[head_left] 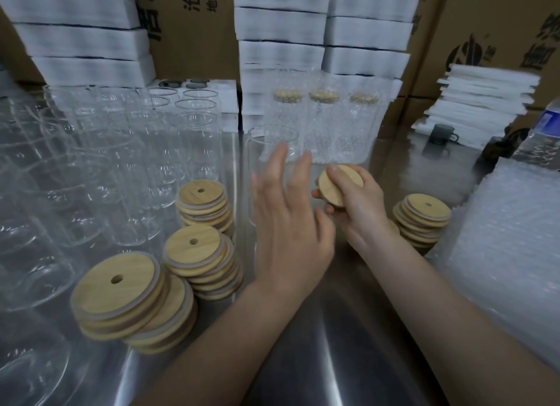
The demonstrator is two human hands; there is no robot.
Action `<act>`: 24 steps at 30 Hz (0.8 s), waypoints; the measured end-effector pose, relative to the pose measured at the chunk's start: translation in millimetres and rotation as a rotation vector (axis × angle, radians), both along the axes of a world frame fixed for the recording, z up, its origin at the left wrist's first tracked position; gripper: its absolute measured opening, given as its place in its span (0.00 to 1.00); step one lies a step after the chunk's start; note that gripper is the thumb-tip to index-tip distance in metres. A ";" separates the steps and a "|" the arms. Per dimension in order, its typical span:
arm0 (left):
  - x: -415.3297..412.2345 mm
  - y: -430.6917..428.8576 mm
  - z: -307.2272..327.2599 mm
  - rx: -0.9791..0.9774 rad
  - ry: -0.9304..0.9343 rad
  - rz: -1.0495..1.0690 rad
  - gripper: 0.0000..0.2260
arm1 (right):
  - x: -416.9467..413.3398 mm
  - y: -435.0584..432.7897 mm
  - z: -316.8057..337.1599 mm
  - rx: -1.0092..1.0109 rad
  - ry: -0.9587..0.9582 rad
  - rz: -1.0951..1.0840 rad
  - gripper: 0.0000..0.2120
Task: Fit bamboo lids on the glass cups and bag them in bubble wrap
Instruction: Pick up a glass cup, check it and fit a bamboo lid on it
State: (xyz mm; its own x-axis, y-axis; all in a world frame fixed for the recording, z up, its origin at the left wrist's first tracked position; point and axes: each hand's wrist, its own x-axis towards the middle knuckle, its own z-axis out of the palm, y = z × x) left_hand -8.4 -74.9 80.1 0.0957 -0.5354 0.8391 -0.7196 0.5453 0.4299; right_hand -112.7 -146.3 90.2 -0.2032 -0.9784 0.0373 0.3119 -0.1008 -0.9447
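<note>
Stainless steel tabletop (pixel 303 369) runs under both forearms. Near its middle the right hand (pixel 360 207) grips one bamboo lid (pixel 341 185), fingers curled round its rim and the disc tilted so its flat face looks up toward the camera. At nine o'clock of it the left hand (pixel 291 223) is raised with fingers straight and spread, holding nothing. Its fingertips lie across the wall of an open glass cup (pixel 272 139) standing at twelve o'clock of that hand, though whether they touch the glass I cannot tell. The lid sits at about four o'clock of the cup's rim, beside it and not seated. At two o'clock of the cup stand three bagged cups (pixel 324 123), lids showing through bubble wrap. At three o'clock of the right hand rests a lid stack (pixel 424 217), and past it a pile of bubble-wrap bags (pixel 509 248). At eight o'clock of the left hand sit three more lid stacks (pixel 194 248), with rows of bare glass cups (pixel 127 151) at ten o'clock. Cardboard cartons (pixel 197 26) and white foam stacks (pixel 281 26) close the back.
</note>
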 end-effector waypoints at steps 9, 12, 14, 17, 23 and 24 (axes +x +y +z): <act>-24.8 8.2 8.8 0.195 0.145 -0.181 0.20 | 2.9 10.3 5.7 -0.051 -0.027 0.047 0.06; -23.4 -3.5 7.8 0.297 0.162 -0.169 0.24 | 7.0 14.6 4.6 -0.066 -0.102 0.071 0.16; -19.2 -9.3 1.4 0.367 0.189 -0.197 0.25 | 8.8 13.7 3.8 -0.081 -0.156 0.091 0.18; -12.5 -14.4 -10.7 0.388 0.203 -0.227 0.26 | 8.7 8.8 0.6 -0.067 -0.114 0.049 0.13; -9.4 -23.4 -17.5 0.348 0.190 -0.249 0.23 | 3.2 1.0 -3.6 -0.027 -0.024 0.005 0.12; -9.0 -23.8 -17.8 0.338 0.195 -0.243 0.24 | 3.3 0.9 -3.1 -0.016 -0.044 0.015 0.14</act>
